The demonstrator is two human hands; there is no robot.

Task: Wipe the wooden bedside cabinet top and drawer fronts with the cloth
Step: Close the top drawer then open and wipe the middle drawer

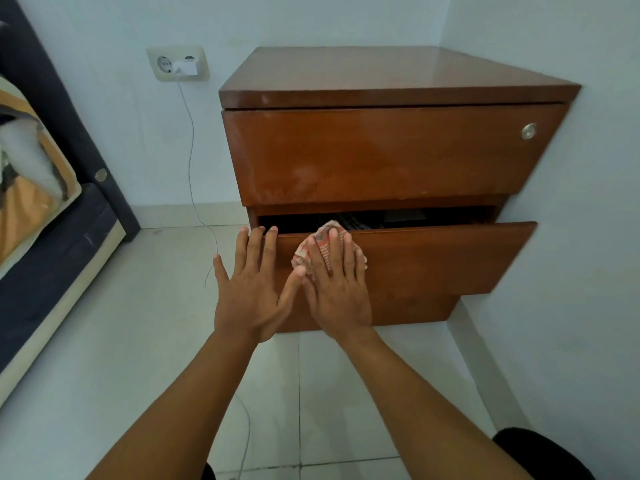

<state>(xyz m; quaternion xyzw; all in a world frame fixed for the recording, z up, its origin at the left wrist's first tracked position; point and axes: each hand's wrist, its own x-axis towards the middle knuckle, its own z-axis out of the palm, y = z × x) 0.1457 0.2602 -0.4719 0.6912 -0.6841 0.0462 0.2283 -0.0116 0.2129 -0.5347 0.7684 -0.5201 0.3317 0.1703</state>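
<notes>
The bedside cabinet (381, 74) stands in the corner, right of the wall socket (177, 64) and bed (52, 237). The lower drawer (450, 258) projects forward beneath the upper drawer (381, 150). The cloth (303, 252) lies on the lower drawer's front under the right hand (337, 292), with the left hand (249, 299) alongside to its left.

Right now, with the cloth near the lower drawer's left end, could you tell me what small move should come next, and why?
Probably slide the right hand and cloth rightward along the lower drawer front: most of it lies bare to the right, and the left hand rests at its left corner.
</notes>
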